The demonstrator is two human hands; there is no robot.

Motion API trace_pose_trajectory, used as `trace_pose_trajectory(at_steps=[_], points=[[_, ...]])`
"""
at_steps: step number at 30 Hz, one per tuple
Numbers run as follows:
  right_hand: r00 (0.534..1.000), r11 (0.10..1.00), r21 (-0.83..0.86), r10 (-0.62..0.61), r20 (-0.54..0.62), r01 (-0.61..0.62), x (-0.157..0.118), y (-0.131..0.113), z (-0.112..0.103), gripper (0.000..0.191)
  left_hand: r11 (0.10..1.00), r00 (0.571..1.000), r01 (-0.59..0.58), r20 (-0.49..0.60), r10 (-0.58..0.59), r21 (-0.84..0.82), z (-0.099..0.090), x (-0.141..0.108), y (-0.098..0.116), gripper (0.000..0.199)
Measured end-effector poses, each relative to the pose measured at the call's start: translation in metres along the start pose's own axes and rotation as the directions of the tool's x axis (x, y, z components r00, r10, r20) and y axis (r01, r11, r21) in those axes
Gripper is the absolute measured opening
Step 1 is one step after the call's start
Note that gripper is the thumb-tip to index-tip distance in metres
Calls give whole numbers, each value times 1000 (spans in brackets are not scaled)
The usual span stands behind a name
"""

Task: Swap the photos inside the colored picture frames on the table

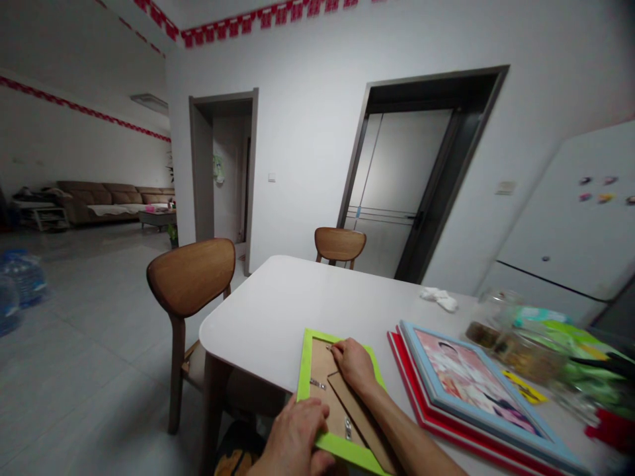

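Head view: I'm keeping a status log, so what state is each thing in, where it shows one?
Lime-green rectangular picture frame: brown back showing
Bare left hand: on its near left edge
Bare right hand: fingertips at its far end
Light-blue rectangular picture frame: picture up, stacked
Red rectangular frame: underneath it
White tissue: crumpled
White refrigerator: shut
Light-grey door: shut

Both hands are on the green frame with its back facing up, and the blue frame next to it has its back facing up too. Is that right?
Not quite: the blue frame has its picture facing up, as the head view shows. The left hand and right hand are on the green frame, whose back does face up.
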State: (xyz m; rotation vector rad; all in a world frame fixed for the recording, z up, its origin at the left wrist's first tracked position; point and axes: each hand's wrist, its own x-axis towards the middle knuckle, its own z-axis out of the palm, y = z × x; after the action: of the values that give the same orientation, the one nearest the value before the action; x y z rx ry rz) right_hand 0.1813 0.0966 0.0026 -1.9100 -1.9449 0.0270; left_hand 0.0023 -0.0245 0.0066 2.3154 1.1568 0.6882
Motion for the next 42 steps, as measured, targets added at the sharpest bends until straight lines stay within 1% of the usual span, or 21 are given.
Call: trace_pose_trajectory(at_steps=[4,7,11,14,17,20,22,25,26,28,30,32,33,34,35,36,37,38,39,40,42], points=[[998,999,37,23,56,-25,4,-1,1,24,1000,1000,15,2,-15,-1,-5,0,7,44],[996,996,50,66,66,-69,9,-1,1,22,1000,1000,27,9,-27,2,-8,0,12,40],[982,983,48,171,80,-176,21,2,1,16,1000,999,21,32,-21,13,-5,0,13,47],[967,968,70,234,97,-241,28,3,0,12,1000,1000,18,22,-19,20,-2,-1,9,52],[961,955,121,264,84,-273,28,2,-2,12,1000,1000,-8,-4,8,24,-4,-3,5,51],[967,941,221,246,67,-255,22,1,-8,20,994,997,-55,62,49,93,-5,1,5,45],[974,922,314,217,61,-225,15,2,-13,26,978,989,-99,130,76,182,1,9,8,41],[982,868,461,183,49,-185,3,8,-27,24,944,981,-167,146,130,286,23,24,13,25],[983,844,506,180,43,-176,-2,13,-33,22,938,980,-177,139,141,298,32,28,12,21],[981,789,591,190,25,-168,-14,24,-48,21,941,983,-168,125,137,293,42,33,9,23],[973,736,655,231,-4,-172,-29,37,-61,27,956,985,-156,114,131,247,38,33,7,22],[949,643,742,313,-30,-188,-47,46,-68,34,967,975,-213,101,200,139,21,32,11,29],[934,556,806,356,-13,-201,-57,47,-68,36,973,974,-224,52,221,61,10,32,17,32],[920,439,871,391,37,-222,-67,44,-66,37,977,977,-213,-10,213,-30,-1,33,26,31],[909,284,925,398,125,-252,-76,38,-61,38,972,981,-178,-111,162,-153,-10,35,38,26],[909,148,944,350,228,-294,-85,29,-55,40,940,975,-155,-200,96,-303,-18,38,51,19],[894,37,929,289,342,-368,-93,18,-49,43,870,962,-150,-274,18,-470,-22,42,66,11],[890,-43,910,196,412,-412,-98,6,-45,46,771,948,-148,-312,-68,-619,-25,46,81,6],[900,-118,917,184,397,-380,-102,-4,-44,47,663,934,-164,-331,-133,-730,-25,50,96,7],[919,-172,933,190,346,-316,-104,-11,-46,48,565,923,-194,-345,-173,-802,-25,55,108,13],[943,-220,966,270,196,-138,-104,-12,-63,48,435,906,-270,-379,-187,-859,-24,65,129,28]])
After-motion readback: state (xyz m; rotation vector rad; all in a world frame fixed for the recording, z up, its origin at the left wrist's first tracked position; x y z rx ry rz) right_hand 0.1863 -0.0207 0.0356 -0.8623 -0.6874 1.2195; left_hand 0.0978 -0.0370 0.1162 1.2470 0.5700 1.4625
